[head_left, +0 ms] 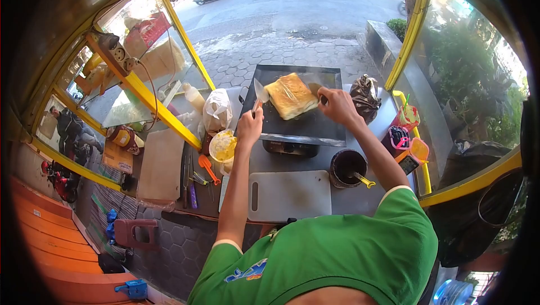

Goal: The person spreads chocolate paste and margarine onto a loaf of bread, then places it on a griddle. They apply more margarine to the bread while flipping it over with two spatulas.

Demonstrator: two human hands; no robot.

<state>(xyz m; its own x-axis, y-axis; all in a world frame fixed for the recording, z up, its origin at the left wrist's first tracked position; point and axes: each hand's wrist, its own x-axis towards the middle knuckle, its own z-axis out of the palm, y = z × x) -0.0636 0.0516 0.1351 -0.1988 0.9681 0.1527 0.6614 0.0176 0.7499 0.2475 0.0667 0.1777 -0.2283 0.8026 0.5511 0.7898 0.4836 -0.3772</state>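
A browned, square piece of toasted bread (290, 97) lies on a flat black griddle (318, 129) in front of me. My left hand (249, 126) is closed around the handle of a metal scraper (260, 89), whose pointed blade stands by the bread's left edge. On the other side, my right hand (339, 106) grips a second scraper (314, 88), its blade at the bread's right edge; fingers hide most of the handle. Near my left wrist is a tub of yellow spread (224, 146). Below the griddle lies a grey cutting board (289, 195).
A dark pot (344, 169) with a yellow-handled tool stands right of the board. An orange spatula (208, 169) and knives lie at left. Paper bag (217, 110), black plastic bag (365, 98) and colored baskets (406, 136) flank the griddle. Yellow posts (185, 35) frame the stall.
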